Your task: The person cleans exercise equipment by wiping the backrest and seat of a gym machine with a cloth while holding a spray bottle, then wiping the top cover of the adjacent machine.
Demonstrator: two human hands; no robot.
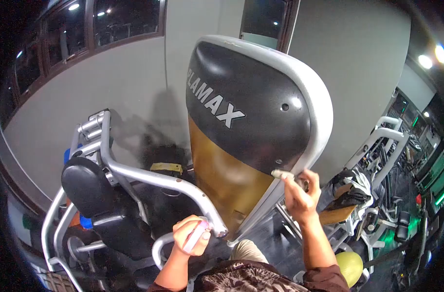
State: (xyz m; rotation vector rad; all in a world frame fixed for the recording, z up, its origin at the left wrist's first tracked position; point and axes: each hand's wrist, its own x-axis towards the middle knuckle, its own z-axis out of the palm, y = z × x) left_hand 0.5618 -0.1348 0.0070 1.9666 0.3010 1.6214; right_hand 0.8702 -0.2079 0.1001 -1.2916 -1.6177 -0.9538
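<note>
My left hand (192,236) is closed around a pale pinkish-white object (196,236), beside the lower end of a silver machine tube (210,214). My right hand (302,194) is raised at the lower right edge of a large machine cover (246,97), black above and gold below with a silver rim. Between its fingers is a small light-coloured piece (282,173), its tip at the cover's edge; my fingers hide part of it. The cover carries white lettering and a small dark hole.
A black padded seat machine (88,185) with silver tubes stands at left. Behind the cover lies a yellow item (166,168). A yellow-green ball (349,268) is at lower right, near a rack with draped cloth (360,190) and more gym equipment.
</note>
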